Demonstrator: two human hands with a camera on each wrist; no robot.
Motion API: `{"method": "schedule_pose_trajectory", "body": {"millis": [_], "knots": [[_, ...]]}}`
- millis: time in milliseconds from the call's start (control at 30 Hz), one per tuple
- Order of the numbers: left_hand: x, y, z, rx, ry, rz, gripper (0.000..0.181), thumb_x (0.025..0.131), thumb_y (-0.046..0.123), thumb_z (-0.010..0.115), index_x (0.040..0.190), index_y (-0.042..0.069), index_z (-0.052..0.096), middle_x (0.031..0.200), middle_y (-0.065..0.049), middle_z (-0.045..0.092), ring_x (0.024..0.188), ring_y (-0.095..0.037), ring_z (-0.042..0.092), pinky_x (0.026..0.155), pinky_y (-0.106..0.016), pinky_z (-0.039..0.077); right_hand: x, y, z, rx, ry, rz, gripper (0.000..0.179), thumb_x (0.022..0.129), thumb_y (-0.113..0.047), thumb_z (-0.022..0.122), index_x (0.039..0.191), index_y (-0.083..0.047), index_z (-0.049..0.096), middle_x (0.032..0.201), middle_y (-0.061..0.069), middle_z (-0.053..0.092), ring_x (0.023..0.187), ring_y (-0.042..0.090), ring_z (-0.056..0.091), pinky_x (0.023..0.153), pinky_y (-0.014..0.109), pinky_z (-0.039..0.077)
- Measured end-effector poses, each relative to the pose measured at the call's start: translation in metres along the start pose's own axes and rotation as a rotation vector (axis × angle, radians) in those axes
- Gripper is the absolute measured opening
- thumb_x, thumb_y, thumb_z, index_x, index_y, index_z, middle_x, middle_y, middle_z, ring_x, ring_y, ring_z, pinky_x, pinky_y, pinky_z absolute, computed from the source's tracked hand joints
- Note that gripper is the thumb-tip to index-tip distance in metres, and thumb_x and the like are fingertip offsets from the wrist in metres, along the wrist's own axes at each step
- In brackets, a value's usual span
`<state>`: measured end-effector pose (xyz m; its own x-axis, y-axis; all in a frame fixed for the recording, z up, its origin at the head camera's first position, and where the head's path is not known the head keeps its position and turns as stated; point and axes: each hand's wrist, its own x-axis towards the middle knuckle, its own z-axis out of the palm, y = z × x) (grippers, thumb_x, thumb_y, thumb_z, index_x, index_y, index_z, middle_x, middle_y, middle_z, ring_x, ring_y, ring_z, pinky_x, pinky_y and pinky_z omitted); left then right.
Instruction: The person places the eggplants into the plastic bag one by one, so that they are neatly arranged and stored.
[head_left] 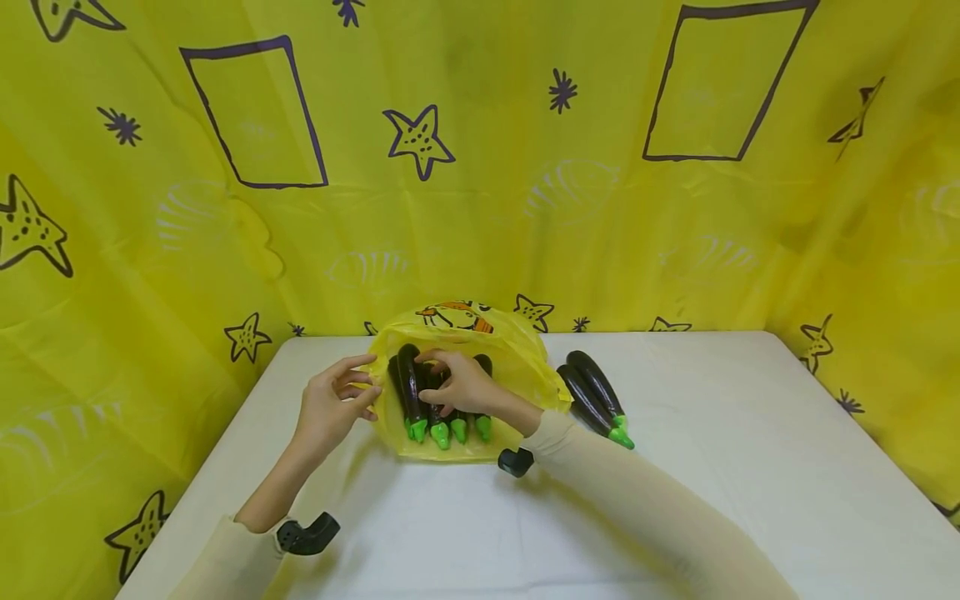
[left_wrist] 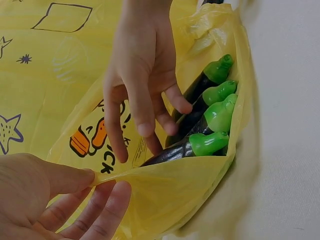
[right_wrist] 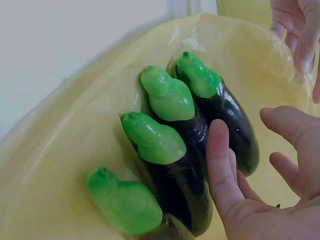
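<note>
A yellow plastic bag (head_left: 528, 367) lies on the table with its mouth spread towards me. Several toy eggplants (right_wrist: 235, 127), dark purple with bright green caps, lie side by side inside it, caps towards the opening. My left hand (head_left: 330, 404) pinches the bag's left rim between thumb and fingers, as the left wrist view shows. Inside the mouth, my right hand (head_left: 468, 385) hovers over the eggplants with fingers spread and nothing in its grasp. Its fingertips (right_wrist: 218, 132) come close to the eggplants and partly cover them in the head view.
Two more eggplants (head_left: 588, 400) lie together on the white table (head_left: 735, 467), just right of the bag. Yellow curtains (head_left: 480, 233) with star drawings stand behind the table and along both sides. Each wrist carries a black camera mount (head_left: 307, 534).
</note>
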<state>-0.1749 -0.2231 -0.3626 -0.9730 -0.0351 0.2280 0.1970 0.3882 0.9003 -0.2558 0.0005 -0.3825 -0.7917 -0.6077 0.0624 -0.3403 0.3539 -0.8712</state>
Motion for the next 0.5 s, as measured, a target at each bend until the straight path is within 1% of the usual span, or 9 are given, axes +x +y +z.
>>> {"method": "schedule_pose_trajectory", "body": {"millis": [133, 300, 400, 500], "knots": [[0.000, -0.001, 0.000, -0.001, 0.002, -0.004, 0.049, 0.091, -0.007, 0.072, 0.138, 0.004, 0.062, 0.105, -0.024, 0.068, 0.078, -0.023, 0.073, 0.065, -0.047, 0.065, -0.009, -0.002, -0.005, -0.008, -0.041, -0.024, 0.058, 0.095, -0.011, 0.074, 0.149, -0.010, 0.051, 0.141, 0.027, 0.050, 0.073, 0.029, 0.073, 0.062, 0.039, 0.065], [0.000, -0.002, 0.000, 0.006, 0.001, 0.002, 0.049, 0.091, -0.007, 0.072, 0.138, 0.003, 0.062, 0.104, -0.023, 0.068, 0.076, -0.022, 0.073, 0.065, -0.047, 0.065, -0.021, -0.004, -0.013, -0.050, -0.097, -0.059, 0.057, 0.096, -0.010, 0.073, 0.148, -0.007, 0.051, 0.140, 0.028, 0.051, 0.085, 0.030, 0.073, 0.067, 0.043, 0.066], [0.000, -0.003, -0.001, 0.012, 0.002, 0.006, 0.049, 0.091, -0.008, 0.072, 0.138, 0.003, 0.062, 0.104, -0.023, 0.069, 0.076, -0.023, 0.073, 0.064, -0.047, 0.065, -0.029, -0.004, -0.017, -0.069, -0.129, -0.088, 0.057, 0.096, -0.010, 0.073, 0.148, -0.006, 0.052, 0.138, 0.028, 0.053, 0.090, 0.029, 0.073, 0.070, 0.041, 0.066], [0.000, -0.003, -0.001, 0.009, 0.003, 0.009, 0.049, 0.091, -0.008, 0.072, 0.138, 0.003, 0.062, 0.104, -0.024, 0.069, 0.077, -0.023, 0.073, 0.064, -0.047, 0.065, -0.036, -0.004, -0.020, -0.087, -0.140, -0.124, 0.055, 0.096, -0.011, 0.073, 0.147, -0.006, 0.053, 0.136, 0.027, 0.055, 0.093, 0.028, 0.071, 0.071, 0.037, 0.065]]}}
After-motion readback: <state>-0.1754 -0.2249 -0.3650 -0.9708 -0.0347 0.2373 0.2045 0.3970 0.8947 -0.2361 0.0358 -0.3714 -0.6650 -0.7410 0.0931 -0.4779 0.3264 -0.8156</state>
